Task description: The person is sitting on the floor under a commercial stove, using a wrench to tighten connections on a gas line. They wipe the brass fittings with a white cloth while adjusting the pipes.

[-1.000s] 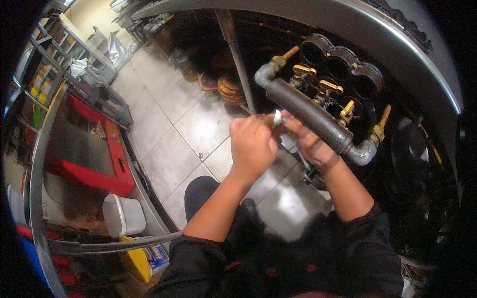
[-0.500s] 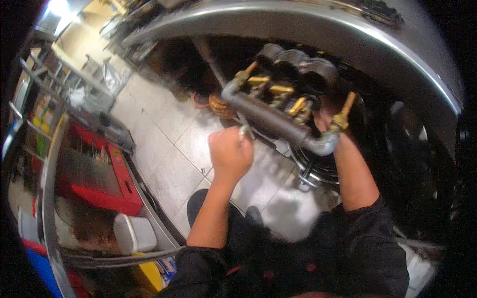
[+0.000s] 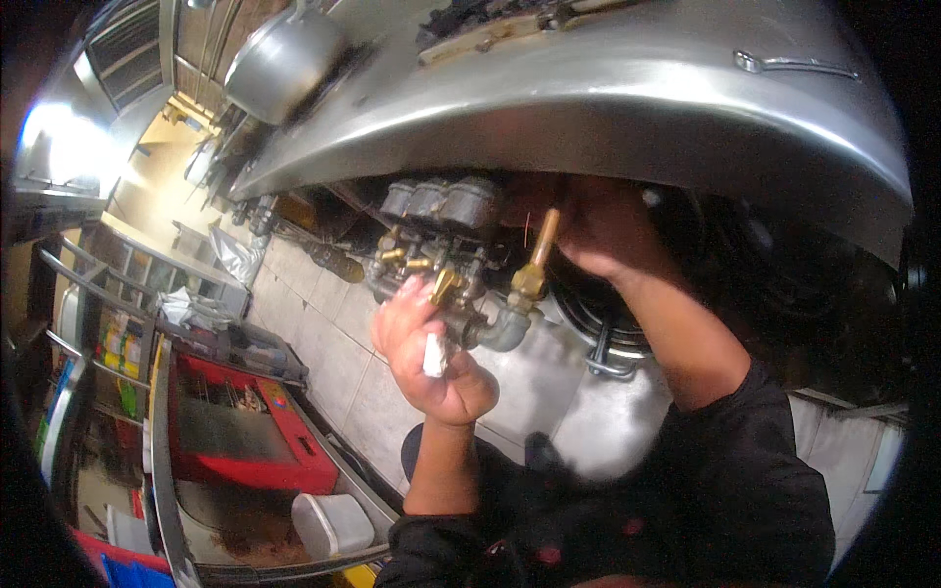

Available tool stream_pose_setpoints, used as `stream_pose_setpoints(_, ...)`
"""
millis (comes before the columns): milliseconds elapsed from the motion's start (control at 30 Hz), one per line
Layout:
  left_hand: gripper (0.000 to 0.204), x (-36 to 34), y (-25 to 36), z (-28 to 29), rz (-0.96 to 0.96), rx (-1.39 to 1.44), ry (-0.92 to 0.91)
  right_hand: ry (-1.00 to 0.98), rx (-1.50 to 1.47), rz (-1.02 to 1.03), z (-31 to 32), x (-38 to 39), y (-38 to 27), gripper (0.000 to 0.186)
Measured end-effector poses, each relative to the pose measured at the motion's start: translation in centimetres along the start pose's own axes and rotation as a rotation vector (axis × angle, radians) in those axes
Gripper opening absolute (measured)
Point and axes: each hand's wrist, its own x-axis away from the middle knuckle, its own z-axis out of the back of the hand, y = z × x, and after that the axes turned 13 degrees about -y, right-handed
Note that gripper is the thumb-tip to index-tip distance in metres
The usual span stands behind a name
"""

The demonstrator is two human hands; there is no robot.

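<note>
A grey pipe manifold (image 3: 461, 284) with brass valves and round dark knobs hangs under the edge of a large steel counter (image 3: 627, 108). My left hand (image 3: 431, 358) grips the pipe from below near its elbow end, with a small white object pinched in the fingers. My right hand (image 3: 603, 225) reaches up under the counter and closes around the top of an upright brass fitting (image 3: 534, 260) at the pipe's end. Both sleeves are black.
A metal pot (image 3: 279, 59) sits on the counter's far left. Below lie grey floor tiles (image 3: 343, 343). At left stand a red box (image 3: 245, 431), a white bin (image 3: 328, 524) and wire shelving (image 3: 108, 323). Dark burner parts (image 3: 608, 343) sit under the counter.
The view has tilted up and moved in under the counter. My right hand has gone from the pipe's middle to the brass fitting at its end. My left hand stays beneath the pipe.
</note>
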Motion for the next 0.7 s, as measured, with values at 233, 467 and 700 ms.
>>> stream_pose_setpoints(233,0.033,1.5,0.2,-0.9,0.032,-0.042,0.003,-0.003,-0.124,-0.039,-0.3,0.0,0.7,0.041)
stream_pose_setpoints(467,0.035,2.0,-0.1,-1.2,0.023,-0.022,0.026,-0.06,0.008,0.007,1.3,0.1,3.0,0.03)
stream_pose_setpoints(700,0.037,2.0,-0.1,-1.4,0.035,-0.016,0.029,0.434,-0.052,-0.01,4.1,0.0,5.0,0.035)
